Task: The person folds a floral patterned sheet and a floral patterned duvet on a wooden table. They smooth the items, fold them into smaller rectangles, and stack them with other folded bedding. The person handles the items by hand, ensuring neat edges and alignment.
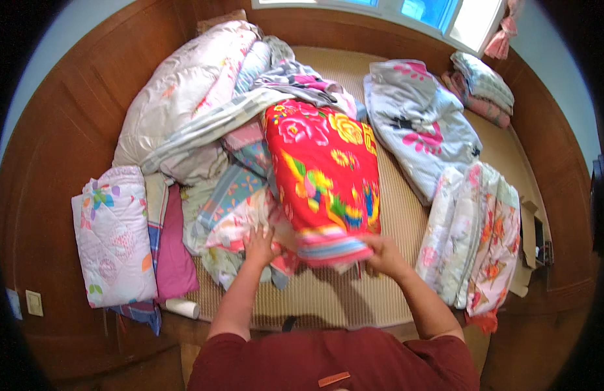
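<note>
A folded red blanket (325,169) with big flowers and a striped near edge lies in the middle, partly over the loose bedding. My right hand (384,256) is closed on its near right corner; the striped edge there is blurred. My left hand (259,246) has its fingers spread over a crumpled pink and blue patterned cloth (233,208), just left of the red blanket. Whether the left palm presses on the cloth I cannot tell. Behind the cloth rises a heap with a shiny white quilt (178,98) and a grey checked cloth (217,124).
A woven mat (295,311) covers the platform. On the left are a folded white leaf-print quilt (116,241), magenta cloth (175,247) and a white roll (183,308). A pale blue quilt (422,117), rolled floral bedding (471,234) and an open cardboard box (529,241) lie right.
</note>
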### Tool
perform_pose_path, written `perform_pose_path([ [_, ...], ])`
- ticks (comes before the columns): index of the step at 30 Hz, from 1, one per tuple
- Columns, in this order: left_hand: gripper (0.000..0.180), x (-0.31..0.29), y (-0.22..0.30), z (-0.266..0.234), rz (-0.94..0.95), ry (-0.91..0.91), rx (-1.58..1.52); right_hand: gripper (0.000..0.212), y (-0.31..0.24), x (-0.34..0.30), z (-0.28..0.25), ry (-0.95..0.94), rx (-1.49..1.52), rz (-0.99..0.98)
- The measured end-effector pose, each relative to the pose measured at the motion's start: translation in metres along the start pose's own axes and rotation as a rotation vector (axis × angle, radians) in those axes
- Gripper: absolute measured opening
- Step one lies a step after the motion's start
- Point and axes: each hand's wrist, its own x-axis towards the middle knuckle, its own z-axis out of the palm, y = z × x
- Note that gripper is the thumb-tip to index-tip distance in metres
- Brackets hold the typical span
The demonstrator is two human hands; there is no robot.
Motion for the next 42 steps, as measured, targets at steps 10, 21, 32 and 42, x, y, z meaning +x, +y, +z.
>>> perform_pose_path([
  [10, 0.046, -0.117, 0.040, 0.020, 0.027, 0.056, -0.525, 0.028, 0.167, -0.265, 0.130, -0.080, 0.092, 0.410],
  [21, 0.040, -0.215, 0.075, 0.024, -0.899, -0.570, -1.534, 0.037, 0.120, -0.236, 0.087, -0.190, 0.064, 0.275],
  [32, 0.026, -0.211, 0.176, -0.083, -0.175, -0.153, -1.564, 0.067, 0.083, -0.186, 0.079, -0.359, 0.322, -0.032],
  [42, 0.042, -0.184, 0.241, -0.131, 0.419, -0.164, -1.271, 0.039, 0.079, -0.172, -0.029, 0.229, 1.399, 0.208],
])
